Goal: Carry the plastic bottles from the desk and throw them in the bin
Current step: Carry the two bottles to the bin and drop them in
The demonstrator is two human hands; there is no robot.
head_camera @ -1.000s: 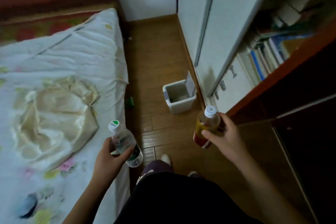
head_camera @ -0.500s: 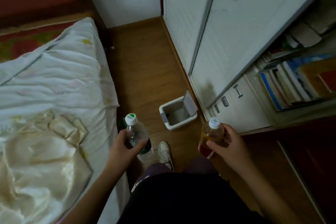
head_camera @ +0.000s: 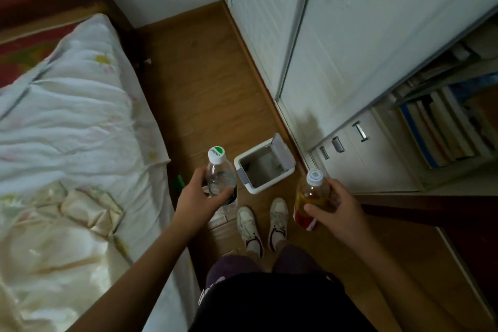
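My left hand (head_camera: 198, 203) grips a clear plastic bottle (head_camera: 219, 175) with a white and green cap, held upright just left of the bin. My right hand (head_camera: 335, 210) holds an amber bottle (head_camera: 310, 197) with a white cap and a red label, upright, just right of the bin and nearer to me. The small white bin (head_camera: 244, 170) stands on the wooden floor with its lid tipped open; what shows of its inside looks bare. Both bottles are level with the bin's near edge, not over its opening.
A bed with a white quilt (head_camera: 75, 143) fills the left side. White wardrobe doors (head_camera: 350, 48), drawers (head_camera: 350, 151) and a bookshelf (head_camera: 444, 127) line the right. My two white shoes (head_camera: 262, 221) stand just in front of the bin. A green object (head_camera: 179, 182) lies by the bed.
I have walked up to the bin, which now lies just ahead of my feet. Both hands have carried their bottles forward to either side of it.
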